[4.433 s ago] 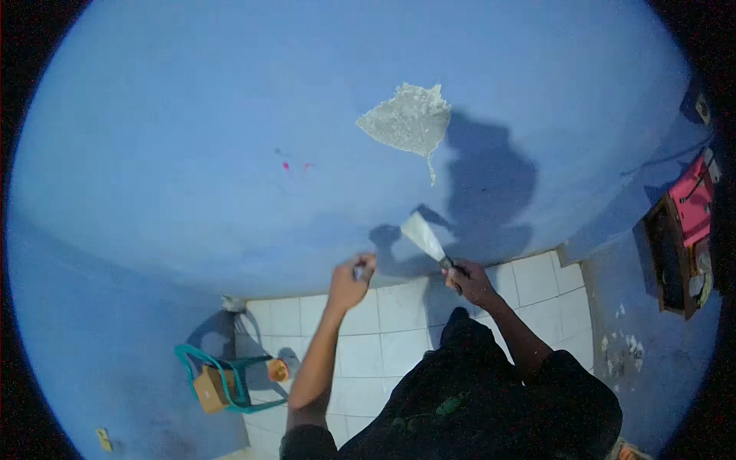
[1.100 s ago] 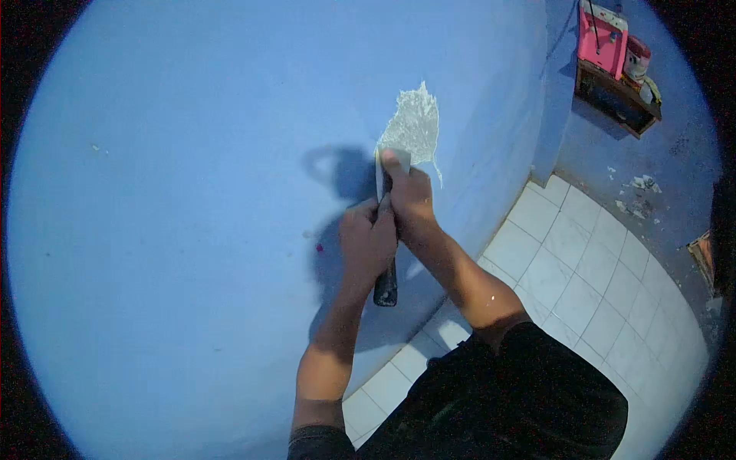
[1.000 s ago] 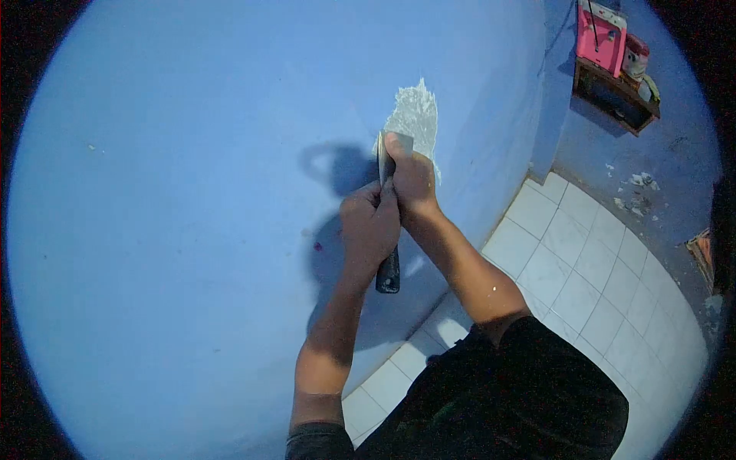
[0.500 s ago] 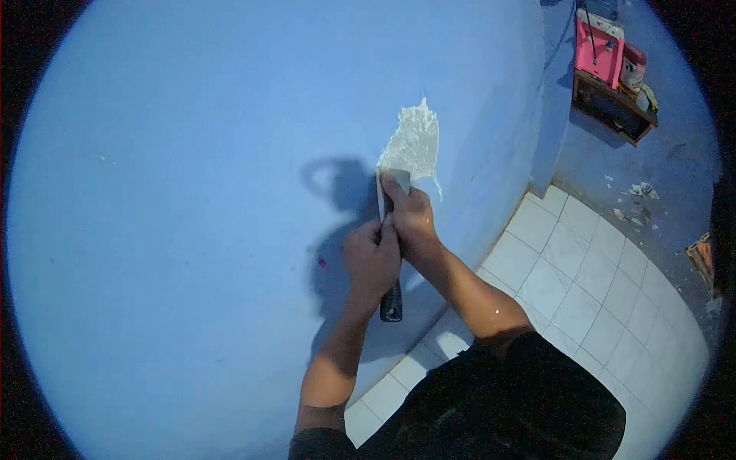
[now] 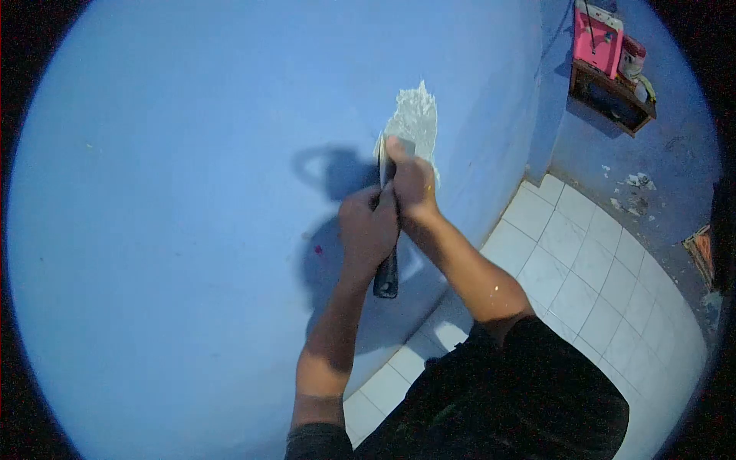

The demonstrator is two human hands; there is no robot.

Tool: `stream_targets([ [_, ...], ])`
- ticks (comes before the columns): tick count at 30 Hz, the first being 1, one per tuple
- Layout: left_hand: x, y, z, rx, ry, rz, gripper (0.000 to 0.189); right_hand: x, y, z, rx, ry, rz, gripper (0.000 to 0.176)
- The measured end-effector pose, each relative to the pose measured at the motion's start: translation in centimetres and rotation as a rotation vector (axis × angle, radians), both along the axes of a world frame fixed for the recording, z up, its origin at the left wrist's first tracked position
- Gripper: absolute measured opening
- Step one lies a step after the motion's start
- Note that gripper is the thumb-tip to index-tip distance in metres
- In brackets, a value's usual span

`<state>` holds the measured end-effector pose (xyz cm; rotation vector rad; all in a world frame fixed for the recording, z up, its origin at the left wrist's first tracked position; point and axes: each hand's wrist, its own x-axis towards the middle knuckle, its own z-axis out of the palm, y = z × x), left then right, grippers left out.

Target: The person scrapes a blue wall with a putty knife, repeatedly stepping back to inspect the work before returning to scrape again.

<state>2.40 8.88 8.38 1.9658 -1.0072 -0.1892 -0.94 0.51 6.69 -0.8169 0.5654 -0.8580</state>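
A putty knife with a black handle (image 5: pixel 386 282) is held in both of my hands against the blue wall (image 5: pixel 192 230). My left hand (image 5: pixel 368 230) wraps around the handle, whose butt end sticks out below the fist. Higher up, my right hand (image 5: pixel 414 184) is closed around the neck, its thumb pressed along the metal blade (image 5: pixel 407 145). That blade overlaps the lower part of a bare, greyish-white patch (image 5: pixel 418 111) with ragged edges, where the blue paint is gone. My fingers hide much of the tool's middle.
White floor tiles (image 5: pixel 571 264) run along the wall's foot at lower right. A small wooden shelf (image 5: pixel 613 103) on the adjoining wall carries a pink item (image 5: pixel 596 46) and some containers. Flaking paint (image 5: pixel 638 182) marks that wall lower down.
Both hands and the putty knife have slid up the wall, so the blade covers more of the bare patch's lower part. The camera view has shifted slightly.
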Motion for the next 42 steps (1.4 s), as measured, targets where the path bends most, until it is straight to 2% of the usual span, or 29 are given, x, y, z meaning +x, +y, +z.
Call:
stream_targets([
  [5,-0.4,0.6,0.1,0.027,-0.11,-0.014,0.028,-0.1,1.0,-0.2,0.029,0.047,0.005,0.036],
  [7,-0.6,1.1,-0.6,0.003,0.054,0.024,0.029,0.7,1.1,-0.6,-0.013,0.056,-0.052,0.039],
  [10,0.1,0.0,0.4,-0.012,-0.101,-0.012,0.028,0.4,-0.2,0.0,-0.035,0.019,-0.033,0.04],
  [13,-0.2,-0.3,-0.2,-0.035,0.062,0.032,0.029,-0.4,0.1,1.0,0.027,-0.014,-0.01,0.039],
  [17,-0.7,0.3,-0.6,-0.059,0.001,0.024,0.033,0.0,0.5,-0.4,-0.067,0.058,-0.022,0.035],
  [20,-0.4,-0.3,0.2,-0.013,-0.047,0.003,0.034,-0.1,-0.3,0.7,0.064,-0.074,-0.005,0.036],
  [23,-1.1,-0.2,0.0,-0.099,0.084,0.03,0.035,-0.3,0.1,0.7,0.097,-0.122,0.026,0.033],
  [27,-1.0,0.1,0.1,-0.08,-0.05,0.024,0.034,0.5,0.0,-1.1,-0.018,-0.034,0.008,0.033],
  [29,-0.6,-0.6,1.0,-0.072,-0.113,0.033,0.034,1.2,-1.3,-0.5,-0.11,-0.166,-0.047,0.033],
  [30,-0.5,-1.2,1.5,-0.079,-0.117,0.002,0.033,1.1,-1.4,-0.4,-0.104,-0.162,-0.042,0.033],
  [32,-0.6,-1.3,1.7,-0.089,-0.112,-0.022,0.033,-0.1,-1.4,1.7,0.177,-0.199,0.027,0.035],
  [34,-0.5,-1.3,1.3,-0.096,-0.166,-0.018,0.033,-0.3,-1.0,0.9,0.169,-0.223,0.051,0.035],
  [35,-0.7,-1.0,1.1,-0.101,-0.173,-0.02,0.033,-0.5,-0.4,0.4,0.051,-0.097,0.009,0.034],
  [36,-1.1,-0.5,0.7,-0.086,-0.072,0.009,0.033,-0.5,-0.2,0.1,-0.064,0.028,-0.034,0.034],
  [37,-1.3,-0.2,0.3,-0.066,0.033,0.041,0.033,-0.3,-0.3,0.1,-0.063,0.024,-0.035,0.034],
  [42,-0.3,-1.5,0.7,-0.08,-0.012,0.006,0.033,1.2,-1.5,-0.5,0.061,-0.143,-0.021,0.036],
])
